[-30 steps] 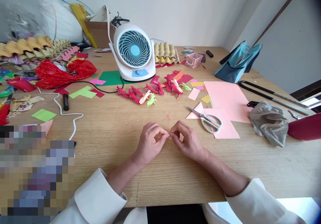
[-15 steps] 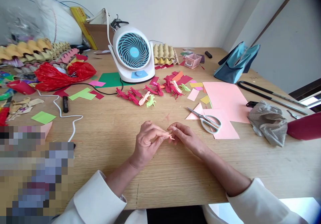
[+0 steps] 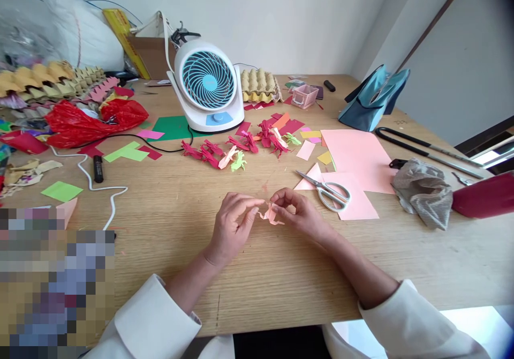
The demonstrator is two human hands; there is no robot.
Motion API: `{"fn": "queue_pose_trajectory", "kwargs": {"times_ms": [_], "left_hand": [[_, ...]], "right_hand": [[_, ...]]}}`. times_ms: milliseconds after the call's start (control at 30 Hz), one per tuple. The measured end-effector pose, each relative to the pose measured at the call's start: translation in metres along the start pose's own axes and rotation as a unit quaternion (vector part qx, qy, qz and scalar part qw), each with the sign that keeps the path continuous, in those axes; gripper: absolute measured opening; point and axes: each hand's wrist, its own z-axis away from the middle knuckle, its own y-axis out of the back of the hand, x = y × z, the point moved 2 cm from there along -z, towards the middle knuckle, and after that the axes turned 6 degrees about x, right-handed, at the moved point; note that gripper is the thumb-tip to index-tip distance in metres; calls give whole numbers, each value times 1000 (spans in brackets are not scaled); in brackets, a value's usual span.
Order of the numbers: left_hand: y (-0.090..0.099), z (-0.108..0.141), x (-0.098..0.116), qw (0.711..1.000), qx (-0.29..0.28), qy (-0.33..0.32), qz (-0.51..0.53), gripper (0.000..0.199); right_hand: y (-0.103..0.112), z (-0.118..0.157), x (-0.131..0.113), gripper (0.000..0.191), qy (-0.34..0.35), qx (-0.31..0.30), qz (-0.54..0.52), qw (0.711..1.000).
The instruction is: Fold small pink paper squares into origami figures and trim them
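A small pale pink folded-paper figure (image 3: 271, 215), with thin pointed ends, is held above the table between my two hands. My left hand (image 3: 235, 225) has thumb and forefinger at its left tip in a loose pinch. From the other side, my right hand (image 3: 299, 214) pinches its upper right part, with the remaining fingers curled. Beyond my hands lies a row of folded-paper figures, including dark red ones (image 3: 209, 152), a pale pink one (image 3: 228, 157) and a light green one (image 3: 239, 161). White-handled scissors (image 3: 331, 193) rest on pink paper (image 3: 358, 201) to the right.
A white fan (image 3: 212, 85) stands behind the figures. At left are a red plastic bag (image 3: 80, 126), a black marker (image 3: 98, 169) and a white cable (image 3: 90, 179). A blue bag (image 3: 367, 102), a crumpled grey cloth (image 3: 423, 190) and a dark red cylindrical object (image 3: 484, 195) sit at right.
The pink paper figure shows more fully now between my fingers. My left fingers have moved slightly left and spread a little. The whole view has shifted slightly.
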Motion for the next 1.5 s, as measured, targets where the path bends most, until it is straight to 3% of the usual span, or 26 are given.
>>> {"fn": "queue_pose_trajectory", "kwargs": {"times_ms": [133, 267, 367, 500, 667, 800, 900, 1000, 1167, 1333, 1400, 1500], "left_hand": [[-4, 3, -10, 998, -19, 58, -18, 16], [-10, 7, -17, 993, -59, 98, -11, 15], [-11, 9, -21, 990, -82, 114, -25, 14], [-10, 8, -28, 984, -97, 100, -114, 14], [-11, 9, -36, 973, -130, 87, -172, 25], [-16, 9, -41, 971, -130, 84, -183, 10], [-20, 6, -44, 976, -110, 92, -166, 2], [-22, 3, -46, 981, -83, 108, -140, 8], [-17, 3, -49, 980, -69, 130, -137, 12], [-6, 3, -54, 980, -30, 169, -97, 11], [-3, 2, -56, 979, -5, 189, -80, 10], [0, 2, -58, 977, 8, 202, -69, 8]], "right_hand": [[6, -4, 3, 9, 79, 0, 168, 983], [14, -9, 10, 19, 185, 60, 270, 943], [18, -10, 13, 21, 200, 106, 286, 931], [19, -9, 10, 13, 197, 121, 309, 922], [7, -2, 3, 10, 191, 53, 351, 915], [-7, 3, 3, 13, 231, -53, 391, 889], [-9, 2, 6, 16, 225, -38, 406, 885], [-7, 1, 9, 15, 205, -7, 410, 889], [-18, 8, 3, 17, 229, -69, 372, 897], [-43, 26, -8, 15, 266, -147, 367, 879], [-49, 29, -8, 17, 273, -151, 371, 875], [-48, 26, -1, 20, 258, -106, 384, 880]]}}
